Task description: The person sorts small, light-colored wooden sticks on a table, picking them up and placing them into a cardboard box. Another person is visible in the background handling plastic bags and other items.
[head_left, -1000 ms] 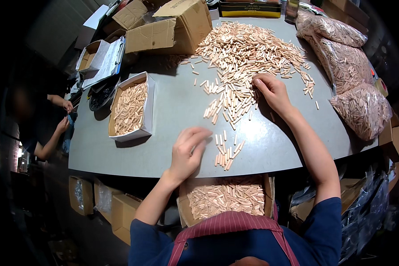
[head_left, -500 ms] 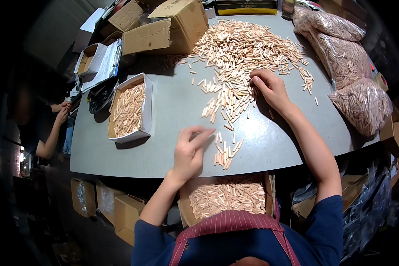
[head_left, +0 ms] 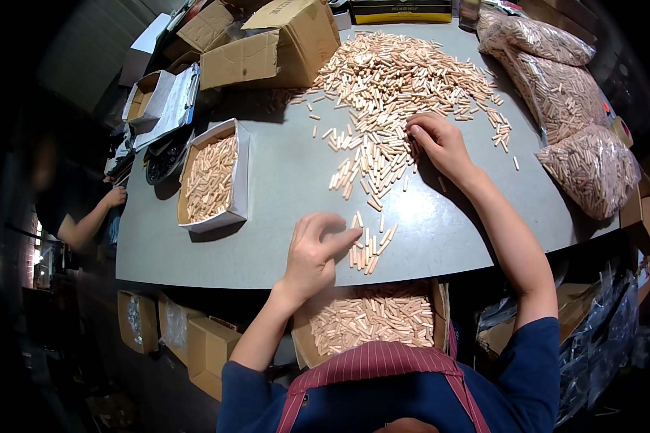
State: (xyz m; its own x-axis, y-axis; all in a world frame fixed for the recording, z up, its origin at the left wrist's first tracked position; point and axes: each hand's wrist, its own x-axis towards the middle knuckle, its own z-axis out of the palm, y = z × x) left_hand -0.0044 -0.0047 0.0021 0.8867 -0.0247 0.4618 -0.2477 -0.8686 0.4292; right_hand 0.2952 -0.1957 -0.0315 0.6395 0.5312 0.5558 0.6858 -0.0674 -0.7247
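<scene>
Several short wooden dowels (head_left: 372,249) lie in a loose cluster near the front edge of the grey table (head_left: 282,173). Beside them, my left hand (head_left: 313,249) hovers with its fingers bent and apart, its thumb tip over the cluster's left side; I see nothing held in it. A large heap of dowels (head_left: 404,72) spreads over the far middle, its tongue running toward me. At that tongue's right side my right hand (head_left: 440,148) rests with curled fingers and the thumb against them. Its fingertips are partly hidden, so whether a dowel is pinched there does not show.
A white box of dowels (head_left: 244,177) stands at left. Below the table edge, an open carton of dowels (head_left: 444,317) sits against my apron. Clear bags of dowels (head_left: 592,169) line the right side. A cardboard box (head_left: 238,61) lies back left; another person's hand (head_left: 114,196) is far left.
My left hand has moved slightly right and nearer me, its thumb now over the cluster's edge. My right hand stays put. The other person's hands have lowered.
</scene>
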